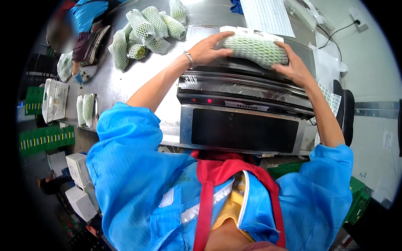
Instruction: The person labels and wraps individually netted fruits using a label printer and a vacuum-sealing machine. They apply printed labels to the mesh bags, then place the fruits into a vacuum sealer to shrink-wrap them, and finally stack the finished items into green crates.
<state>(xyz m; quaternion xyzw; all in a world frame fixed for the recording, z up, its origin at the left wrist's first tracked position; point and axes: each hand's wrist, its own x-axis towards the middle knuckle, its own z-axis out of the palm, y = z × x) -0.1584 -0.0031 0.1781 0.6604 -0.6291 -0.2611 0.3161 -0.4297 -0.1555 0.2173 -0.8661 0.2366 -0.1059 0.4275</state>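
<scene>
Cupping a foam-netted green fruit (253, 50) between half-spread left hand (207, 49) and right hand (296, 69), presumably to steady its long body by both ends. Reaching over a wrapping machine (245, 88), nearside of both hands. Left of left hand, seemingly heaped against rolling: more netted fruits (157, 23) on the counter (109, 83).

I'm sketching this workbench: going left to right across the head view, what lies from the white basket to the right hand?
White basket, netted pair, netted pile, left hand, held netted produce, right hand.
</scene>
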